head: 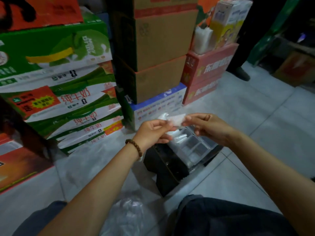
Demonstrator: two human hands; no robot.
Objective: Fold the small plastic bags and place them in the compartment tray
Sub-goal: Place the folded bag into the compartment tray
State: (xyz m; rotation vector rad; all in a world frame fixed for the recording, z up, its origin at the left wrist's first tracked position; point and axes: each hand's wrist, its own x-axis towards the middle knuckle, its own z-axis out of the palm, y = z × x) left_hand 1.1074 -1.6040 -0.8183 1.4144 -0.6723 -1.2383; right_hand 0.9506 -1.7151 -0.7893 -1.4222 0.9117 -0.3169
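Currently held: small plastic bag (pixel 172 120), stretched in the air between both hands just above the compartment tray (pixel 202 148); judged mid-fold, kept taut so the crease runs straight
Left hand (pixel 151 132): thumb and fingers pinch the bag's left edge; bead bracelet (pixel 135 147) at the wrist
Right hand (pixel 209 128): fingertips pinch the right edge, other fingers loosely curled
Tray: clear, set on a black box (pixel 167 167) on the floor (pixel 255 116), close in front for easy reach; the end under the hands appears to hold pale folded bags
Supply: heap of loose bags (pixel 126 217) between the knees, handy for the next pick
Labels: green-and-white cartons (pixel 68 103) read 纯牛奶, upside down; red cartons (pixel 208 68) carry large pale characters, first looks like 东, rest blurred; brown cartons (pixel 162 36) show no legible print
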